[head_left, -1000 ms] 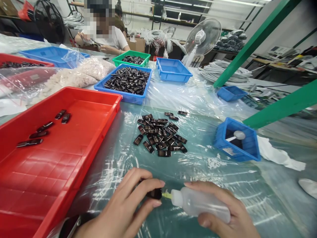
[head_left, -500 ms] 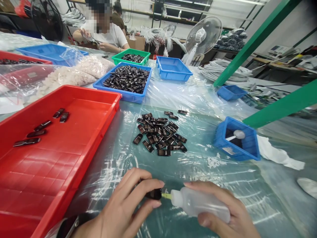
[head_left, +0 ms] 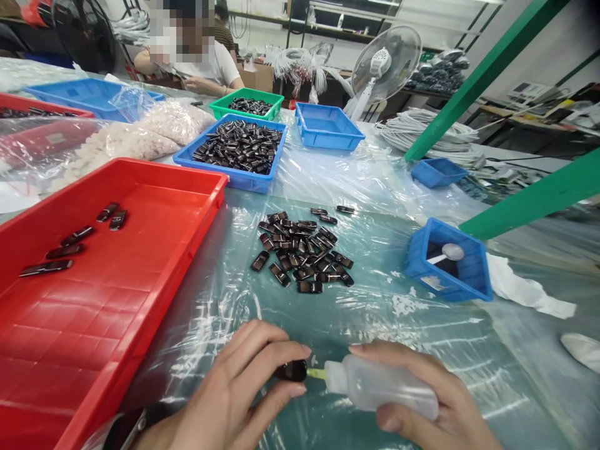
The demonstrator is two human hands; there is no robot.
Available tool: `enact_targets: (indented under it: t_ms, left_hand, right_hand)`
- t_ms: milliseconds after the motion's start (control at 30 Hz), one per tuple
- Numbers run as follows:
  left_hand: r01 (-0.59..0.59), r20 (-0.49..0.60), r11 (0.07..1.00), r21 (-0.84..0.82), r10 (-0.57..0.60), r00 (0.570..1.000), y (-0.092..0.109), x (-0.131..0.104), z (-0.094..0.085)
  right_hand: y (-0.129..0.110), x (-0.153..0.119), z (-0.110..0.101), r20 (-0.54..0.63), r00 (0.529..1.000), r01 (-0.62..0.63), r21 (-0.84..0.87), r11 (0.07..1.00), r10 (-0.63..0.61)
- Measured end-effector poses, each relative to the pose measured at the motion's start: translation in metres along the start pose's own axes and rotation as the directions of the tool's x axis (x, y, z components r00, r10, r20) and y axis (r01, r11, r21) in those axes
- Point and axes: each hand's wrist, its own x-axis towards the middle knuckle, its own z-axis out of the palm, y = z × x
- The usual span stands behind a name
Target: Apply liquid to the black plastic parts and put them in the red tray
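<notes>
My left hand [head_left: 244, 387] pinches a small glossy black piece [head_left: 294, 370] between thumb and fingers, low in the middle of the view. From the right, my right hand [head_left: 422, 394] is wrapped round a translucent squeeze bottle [head_left: 384, 384] lying on its side. The bottle's thin yellow-green tip [head_left: 317, 374] points left and meets the end of the black piece. Beyond my hands, a loose pile of similar black pieces [head_left: 304, 250] rests on the plastic-covered table [head_left: 375, 250].
At the left is a large red tray [head_left: 107, 281] with several black pieces. Behind the pile stand a filled blue tray [head_left: 234, 150], a green tray [head_left: 246, 103] and a blue tray [head_left: 328, 128]. A small blue bin [head_left: 447, 262] holds a scoop. Across the table sits a person [head_left: 220, 65].
The camera view has shifted slightly. Both hands keep their holds, and the bottle tip is still against the black piece.
</notes>
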Motion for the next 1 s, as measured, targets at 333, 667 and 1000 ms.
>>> enact_targets:
  t_ms: [333,667,1000]
  left_hand:
    - [0.076,0.036,0.997,0.016,-0.076,0.996,-0.004,-0.004,0.002]
    - [0.016,-0.064,0.991,-0.135,-0.025,0.998,-0.009,-0.003,0.004]
    - [0.056,-0.101,0.992,-0.115,-0.067,0.993,-0.006,-0.004,0.002]
  right_hand:
    - [0.003,0.008,-0.001,0.067,0.988,0.135,0.022,0.991,-0.137]
    - [0.005,0.009,-0.004,0.057,0.983,0.174,-0.003,0.985,-0.173]
    - [0.008,0.014,-0.010,0.156,0.963,0.218,0.033,0.975,-0.220]
